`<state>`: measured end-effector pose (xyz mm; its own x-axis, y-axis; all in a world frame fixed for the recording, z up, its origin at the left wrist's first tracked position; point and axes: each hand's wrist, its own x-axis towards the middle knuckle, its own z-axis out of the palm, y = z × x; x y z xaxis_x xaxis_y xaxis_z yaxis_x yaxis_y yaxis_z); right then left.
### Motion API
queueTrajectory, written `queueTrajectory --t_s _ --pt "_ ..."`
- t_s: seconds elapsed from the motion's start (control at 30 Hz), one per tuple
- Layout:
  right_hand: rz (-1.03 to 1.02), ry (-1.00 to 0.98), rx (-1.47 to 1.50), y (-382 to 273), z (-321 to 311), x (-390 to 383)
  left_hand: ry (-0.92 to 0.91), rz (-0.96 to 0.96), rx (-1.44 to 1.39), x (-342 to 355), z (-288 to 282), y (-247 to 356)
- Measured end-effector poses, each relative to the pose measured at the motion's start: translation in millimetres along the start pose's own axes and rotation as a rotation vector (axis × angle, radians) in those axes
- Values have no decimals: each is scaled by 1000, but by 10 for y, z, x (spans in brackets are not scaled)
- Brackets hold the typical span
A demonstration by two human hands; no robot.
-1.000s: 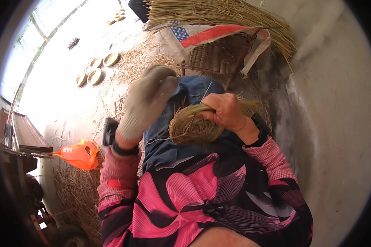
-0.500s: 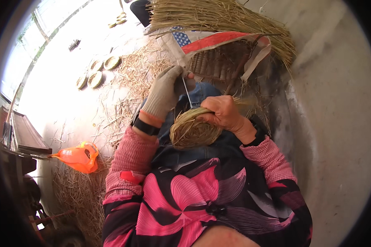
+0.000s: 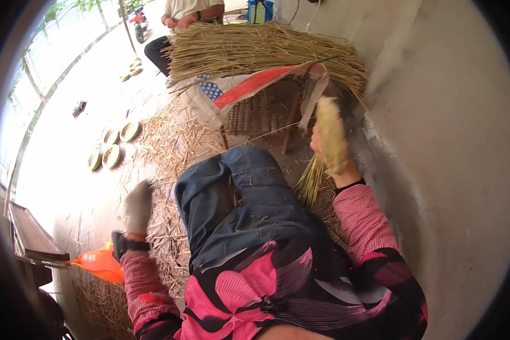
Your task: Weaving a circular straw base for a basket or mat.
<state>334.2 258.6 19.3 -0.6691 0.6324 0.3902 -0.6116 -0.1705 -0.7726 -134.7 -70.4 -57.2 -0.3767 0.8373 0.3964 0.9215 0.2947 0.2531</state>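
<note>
Off to the left of my jeans-covered legs, my left hand, in a pale glove, is low over the straw-strewn floor; motion blur hides its fingers and anything in them. My right hand is raised at the right, gripping a coiled straw piece, turned nearly edge-on, with loose stalks hanging below. A thin strand runs from near it down toward the left; its far end is hard to make out.
A large straw bundle lies on a striped sack over a bamboo chair. Another person sits beyond. Several round straw baskets lie at left, with an orange bag and wooden cart. A wall borders the right.
My hands have moved far apart: the left down and leftward, the right up and rightward, lifting the straw piece off my lap. The view has tilted up, showing the other person.
</note>
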Motion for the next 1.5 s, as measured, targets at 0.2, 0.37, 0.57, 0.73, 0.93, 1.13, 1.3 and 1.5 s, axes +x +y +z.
queueTrajectory --t_s 0.2,0.37,0.57,0.73,0.93,1.13,1.3,1.5 --pt "80 249 -450 -181 215 -114 -315 -531 367 -677 -232 -1328" --pt "285 -51 -576 444 1155 246 22 -363 -1011 181 -140 634" --pt "70 -249 -1078 551 1439 258 -547 48 -1380 397 -231 2002" --pt "115 -171 -1291 549 1148 85 -171 -189 -2076 413 -28 1887" --pt "62 -243 -1407 715 1021 -18 -629 35 -1809 268 -209 1644" --pt "3 -264 -1321 908 1105 -70 24 307 -376 388 154 1865" --pt "9 -279 -1318 942 1076 -107 38 113 -444 413 233 1918" --pt "22 -340 -1335 930 1025 -112 -36 173 -604 296 -106 2066"
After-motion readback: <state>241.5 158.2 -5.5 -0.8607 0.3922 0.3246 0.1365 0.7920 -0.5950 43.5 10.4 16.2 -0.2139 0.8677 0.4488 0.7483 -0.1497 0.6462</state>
